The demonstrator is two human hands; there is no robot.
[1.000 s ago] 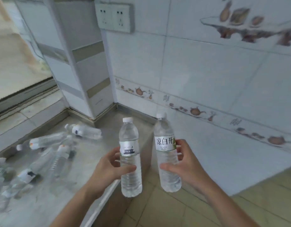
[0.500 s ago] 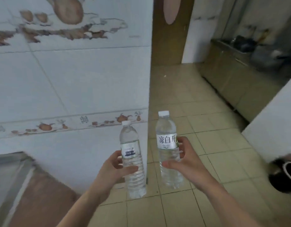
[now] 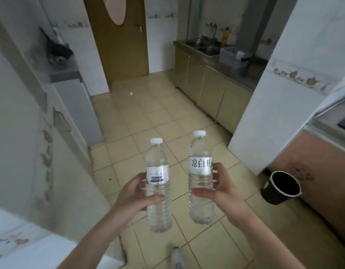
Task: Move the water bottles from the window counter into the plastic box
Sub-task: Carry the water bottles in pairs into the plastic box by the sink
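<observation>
My left hand [image 3: 134,195] grips a clear water bottle [image 3: 158,164] with a white cap and a white label, held upright at chest height. My right hand [image 3: 222,193] grips a second, slightly taller clear bottle [image 3: 200,152] with a white label bearing black characters, also upright. The two bottles stand side by side, a small gap between them, over the tiled floor. A grey plastic box [image 3: 232,57] sits on the far counter at the upper right, beside the sink. The window counter is out of view.
A beige tiled floor [image 3: 148,117] runs ahead to a brown door [image 3: 119,35]. Olive cabinets [image 3: 212,90] with a sink line the right. A white tiled pillar [image 3: 268,94] stands at the right, with a black bin [image 3: 280,189] at its foot. White cabinets line the left.
My view has swung right, from the window counter corner to the kitchen aisle. Both hands keep holding their bottles upright in the same way.
</observation>
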